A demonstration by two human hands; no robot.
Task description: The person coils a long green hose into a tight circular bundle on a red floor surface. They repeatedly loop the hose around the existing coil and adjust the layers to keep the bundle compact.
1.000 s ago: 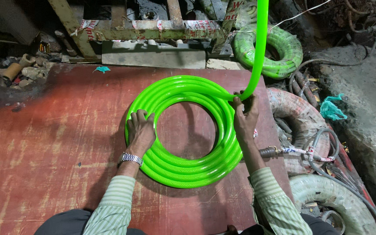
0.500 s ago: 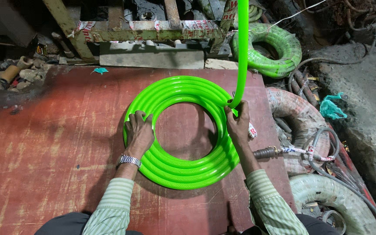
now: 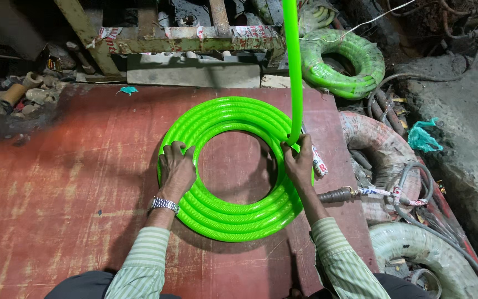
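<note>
My left hand (image 3: 176, 169) presses flat on the green hose coil (image 3: 233, 221) mid-bench (image 3: 56, 194) to pin it; my right hand (image 3: 300, 160) grips the incoming hose length (image 3: 292, 66) at the coil's right side, guiding it down.

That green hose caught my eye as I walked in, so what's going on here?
A person is coiling a bright green hose flat on a red board. The left hand presses on the coil's left side, while the right hand holds the right side where the loose length rises upward. Another wrapped green coil lies behind.
</note>
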